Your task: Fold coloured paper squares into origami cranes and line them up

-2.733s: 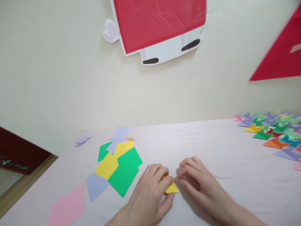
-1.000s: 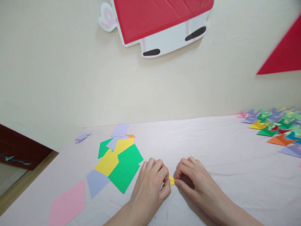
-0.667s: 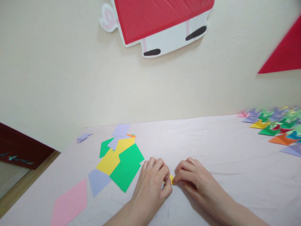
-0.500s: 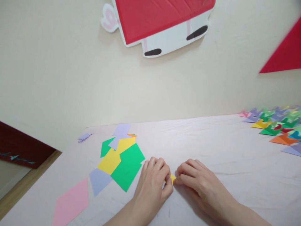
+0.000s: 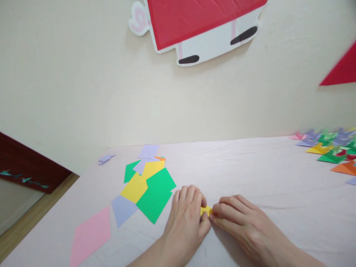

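A small piece of folded yellow paper (image 5: 206, 211) lies between my hands on the pale cloth, partly hidden by my fingers. My left hand (image 5: 189, 213) grips its left side, thumb and fingers closed on it. From the right, the fingertips of my right hand (image 5: 242, 218) pinch the other end. Just left of my left hand are loose paper sheets: a green one (image 5: 154, 204), a yellow one (image 5: 135, 188) and a lilac one (image 5: 123, 210). A pink sheet (image 5: 91, 235) lies farther out to the left.
Rows of folded paper figures (image 5: 332, 154) in several colours stand at the far right. Small lilac folded papers (image 5: 106, 159) rest at the back left. Behind the table (image 5: 236, 163) rises a wall (image 5: 83, 74) with a red-and-white cutout (image 5: 205, 46).
The view has shifted slightly, moving the scene to the right in the picture. More of the yellow paper shows between my fingers. Both hands keep hold of it.
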